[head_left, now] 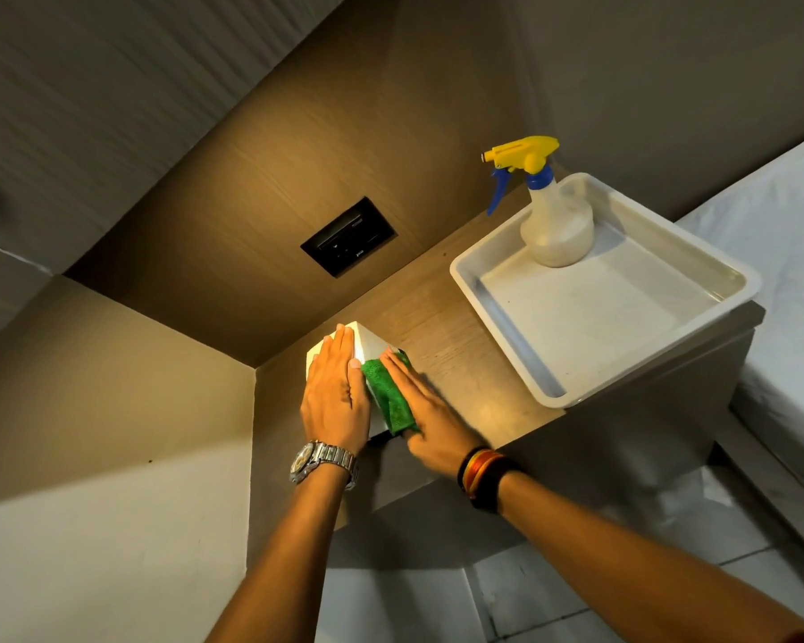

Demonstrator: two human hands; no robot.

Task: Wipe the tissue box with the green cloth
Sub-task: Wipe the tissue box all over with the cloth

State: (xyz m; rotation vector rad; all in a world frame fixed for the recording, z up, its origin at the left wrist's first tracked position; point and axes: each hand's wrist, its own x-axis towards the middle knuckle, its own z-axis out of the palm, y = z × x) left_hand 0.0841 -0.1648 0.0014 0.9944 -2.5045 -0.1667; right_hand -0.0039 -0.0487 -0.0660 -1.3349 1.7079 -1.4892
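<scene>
Now left hand [337,401] flat atop tissue box [367,348], right hand [425,417] pressing green cloth [386,396] against its side

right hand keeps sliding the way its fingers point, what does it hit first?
Probably nothing right away: the right hand presses the green cloth on the tissue box, fingers aimed toward the back wall. The socket panel lies roughly ahead; depth is unclear.

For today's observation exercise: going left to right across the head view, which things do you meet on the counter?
Left hand on the tissue box → green cloth → right hand → tray holding the spray bottle.
</scene>
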